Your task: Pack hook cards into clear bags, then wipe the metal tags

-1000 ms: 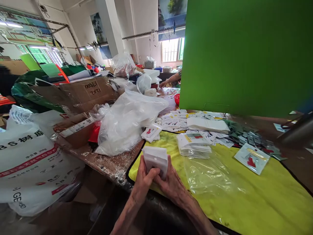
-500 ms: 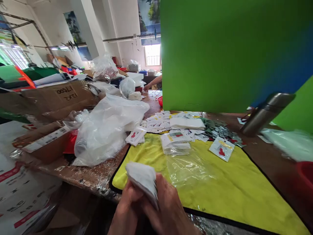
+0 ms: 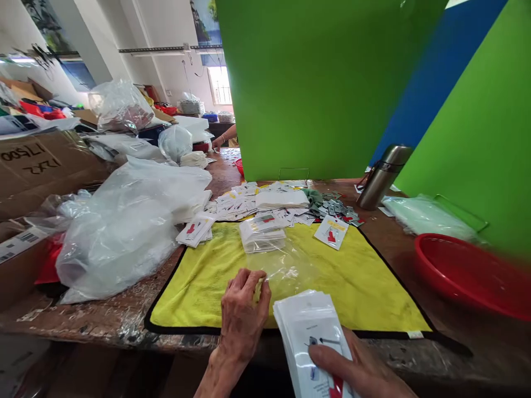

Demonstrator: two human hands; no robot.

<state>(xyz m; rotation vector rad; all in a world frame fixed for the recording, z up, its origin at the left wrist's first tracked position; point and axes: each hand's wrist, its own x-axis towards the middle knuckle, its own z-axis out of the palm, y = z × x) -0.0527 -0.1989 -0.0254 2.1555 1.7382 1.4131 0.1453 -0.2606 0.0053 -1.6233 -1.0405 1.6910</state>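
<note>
My right hand (image 3: 357, 362) grips a stack of white printed packets (image 3: 311, 326) at the table's front edge, thumb across the top one. The top packet shows small tool pictures and a red piece. My left hand (image 3: 244, 304) is closed, index finger and thumb drawn together at the near edge of a clear plastic bag (image 3: 286, 271). That bag lies on a yellow cloth (image 3: 365, 293). White packets (image 3: 263, 232) sit at its far end, apparently partly inside it. A single packet with a red piece (image 3: 332, 232) lies to the right, and a few more packets (image 3: 196, 229) lie to the left.
Loose printed cards (image 3: 234, 204) and small grey pieces (image 3: 334, 207) cover the back. A steel flask (image 3: 384, 177), a red basin (image 3: 468, 276) and green panels (image 3: 323, 94) stand right and behind. A large plastic bag (image 3: 124, 221) lies left. Another person's hand (image 3: 218, 143) shows far back.
Both hands held the packet stack together; now only my right hand has it, lower and to the right. My left hand has left it for the clear bag. The view has turned right.
</note>
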